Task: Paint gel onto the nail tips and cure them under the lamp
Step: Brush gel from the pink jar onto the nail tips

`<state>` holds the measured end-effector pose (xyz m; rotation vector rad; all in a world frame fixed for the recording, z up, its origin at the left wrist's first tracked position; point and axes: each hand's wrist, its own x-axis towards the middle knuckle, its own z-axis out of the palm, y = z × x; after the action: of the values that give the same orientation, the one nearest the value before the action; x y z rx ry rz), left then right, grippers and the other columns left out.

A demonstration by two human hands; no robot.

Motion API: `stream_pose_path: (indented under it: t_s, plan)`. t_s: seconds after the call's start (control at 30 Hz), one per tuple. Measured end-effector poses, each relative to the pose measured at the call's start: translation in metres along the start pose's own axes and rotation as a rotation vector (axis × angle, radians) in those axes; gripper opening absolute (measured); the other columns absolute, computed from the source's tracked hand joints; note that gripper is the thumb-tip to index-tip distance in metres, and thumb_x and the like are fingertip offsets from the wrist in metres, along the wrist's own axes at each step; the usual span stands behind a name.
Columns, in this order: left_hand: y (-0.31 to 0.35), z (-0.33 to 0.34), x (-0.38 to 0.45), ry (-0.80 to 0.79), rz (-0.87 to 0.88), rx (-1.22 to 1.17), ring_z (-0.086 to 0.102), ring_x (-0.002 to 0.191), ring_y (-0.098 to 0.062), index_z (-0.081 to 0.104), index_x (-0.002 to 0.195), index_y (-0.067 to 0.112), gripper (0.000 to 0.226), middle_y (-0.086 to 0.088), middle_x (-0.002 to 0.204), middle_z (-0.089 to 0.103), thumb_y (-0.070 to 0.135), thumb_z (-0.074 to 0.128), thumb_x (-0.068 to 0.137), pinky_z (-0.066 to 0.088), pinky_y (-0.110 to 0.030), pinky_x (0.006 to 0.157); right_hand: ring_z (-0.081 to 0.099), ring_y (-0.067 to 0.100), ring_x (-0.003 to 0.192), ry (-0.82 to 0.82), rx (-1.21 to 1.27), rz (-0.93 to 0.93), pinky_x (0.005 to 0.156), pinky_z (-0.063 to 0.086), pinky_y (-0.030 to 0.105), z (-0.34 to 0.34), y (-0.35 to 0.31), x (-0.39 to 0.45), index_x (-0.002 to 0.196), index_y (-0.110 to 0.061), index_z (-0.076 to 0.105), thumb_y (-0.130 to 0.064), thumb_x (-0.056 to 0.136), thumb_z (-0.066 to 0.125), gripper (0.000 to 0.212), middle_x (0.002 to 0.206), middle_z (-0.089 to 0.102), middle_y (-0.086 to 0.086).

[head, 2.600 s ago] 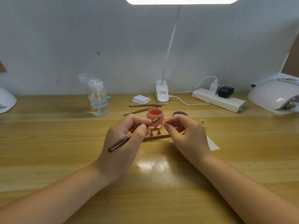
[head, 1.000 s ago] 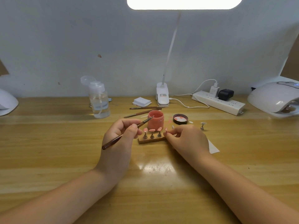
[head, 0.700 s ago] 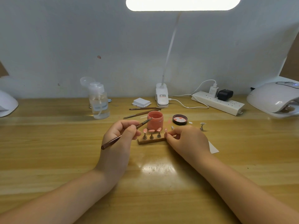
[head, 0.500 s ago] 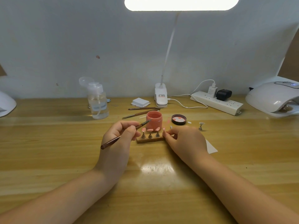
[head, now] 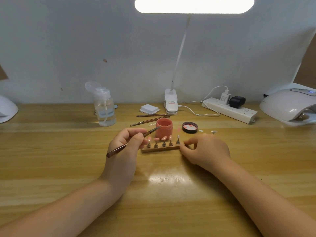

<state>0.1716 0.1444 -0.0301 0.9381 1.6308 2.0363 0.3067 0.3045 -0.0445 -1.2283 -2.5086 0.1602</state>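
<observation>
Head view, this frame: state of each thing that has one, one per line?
Gel jar: open, upright.
Jar lid: off, lying inside-up beside the jar.
Brush: held in left hand, tip at the jar rim.
Wooden holder: flat on the table; right hand at its end.
Pump bottle: cap flipped open.
Desk lamp: on.

Bright, even light from the overexposed lamp bar [head: 194,5] overhead. Glare patch on the table [head: 51,159] between the wrists. Wide-angle bending at edges; slight softness throughout.
</observation>
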Motion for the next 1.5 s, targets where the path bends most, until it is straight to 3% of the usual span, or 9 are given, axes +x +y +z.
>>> stream_pose_path:
  t_s: [0.23,0.37,0.53,0.73,0.87,1.03,1.2,1.33,1.5]
  plan:
    - [-0.003,0.0,0.002,-0.01,0.032,0.024,0.064,0.072,-0.002,0.069,0.095,0.01,0.019,-0.007,0.08,0.068,0.005,0.051,0.095,0.048,-0.009,0.065,0.059,0.01,0.082,0.083,0.071,-0.06,0.053,0.036,0.022,0.006,-0.008,-0.003,0.108,-0.039,0.068,-0.066,0.083,0.05,0.041,0.081,0.064,-0.013]
    - [-0.004,0.0,0.0,-0.033,0.049,0.036,0.064,0.073,-0.003,0.069,0.094,0.011,0.019,-0.009,0.083,0.069,0.005,0.052,0.095,0.048,-0.01,0.066,0.058,0.009,0.084,0.106,0.103,-0.095,0.049,0.028,0.021,0.008,-0.011,-0.002,0.114,-0.041,0.066,-0.063,0.088,0.049,0.039,0.069,0.052,-0.018]
    - [-0.005,0.001,0.0,-0.059,0.082,0.068,0.065,0.077,-0.006,0.069,0.094,0.014,0.016,-0.006,0.081,0.069,0.008,0.055,0.095,0.049,-0.012,0.069,0.059,0.011,0.09,0.138,0.139,-0.176,0.06,0.042,0.027,0.011,-0.012,0.0,0.107,-0.036,0.071,-0.05,0.091,0.054,0.027,0.092,0.069,-0.012]
    - [-0.002,0.008,-0.005,-0.176,0.188,0.183,0.066,0.081,-0.013,0.068,0.094,0.02,0.019,0.004,0.08,0.07,0.025,0.053,0.083,0.054,-0.024,0.074,0.045,0.002,0.073,0.198,0.167,-0.233,0.055,0.034,0.021,0.01,-0.01,0.0,0.095,-0.031,0.076,-0.04,0.088,0.063,0.018,0.077,0.062,-0.017]
    - [0.006,0.008,0.001,-0.203,0.229,0.187,0.065,0.074,-0.004,0.069,0.094,0.02,0.019,0.008,0.076,0.07,0.024,0.054,0.084,0.049,-0.014,0.066,0.057,0.01,0.075,0.234,0.189,-0.267,0.06,0.046,0.029,0.009,-0.013,-0.004,0.087,-0.025,0.076,-0.034,0.087,0.065,0.014,0.075,0.066,-0.01]
    - [0.017,0.008,0.021,-0.165,0.253,0.257,0.062,0.067,0.001,0.069,0.088,0.024,0.015,0.012,0.072,0.07,0.018,0.055,0.089,0.047,-0.01,0.057,0.059,0.016,0.072,0.276,0.178,-0.33,0.056,0.047,0.034,0.007,-0.017,-0.008,0.085,-0.021,0.076,-0.026,0.087,0.066,0.012,0.076,0.066,-0.007]
    - [0.03,0.019,0.062,-0.174,0.193,0.537,0.061,0.065,-0.001,0.064,0.085,0.023,0.013,0.007,0.068,0.07,0.015,0.055,0.089,0.048,-0.017,0.056,0.049,0.005,0.058,0.396,0.429,-0.25,0.062,0.046,0.03,0.007,-0.012,-0.007,0.08,-0.014,0.072,-0.014,0.081,0.071,0.002,0.072,0.068,-0.005]
    - [0.042,0.035,0.103,-0.269,-0.032,0.674,0.056,0.064,-0.013,0.065,0.076,0.01,0.015,0.004,0.059,0.067,0.016,0.056,0.087,0.046,-0.032,0.067,0.052,0.004,0.058,0.392,0.567,-0.161,0.067,0.044,0.023,0.006,-0.012,-0.006,0.08,-0.018,0.072,-0.011,0.078,0.072,0.007,0.07,0.065,-0.014]
    - [0.044,0.053,0.125,-0.264,-0.171,0.743,0.053,0.044,-0.006,0.063,0.078,0.009,0.011,-0.002,0.065,0.063,0.017,0.059,0.085,0.036,-0.019,0.047,0.056,-0.005,0.065,0.382,0.612,-0.159,0.063,0.039,0.012,0.008,-0.013,-0.005,0.082,-0.021,0.075,-0.015,0.08,0.073,0.006,0.067,0.059,-0.026]
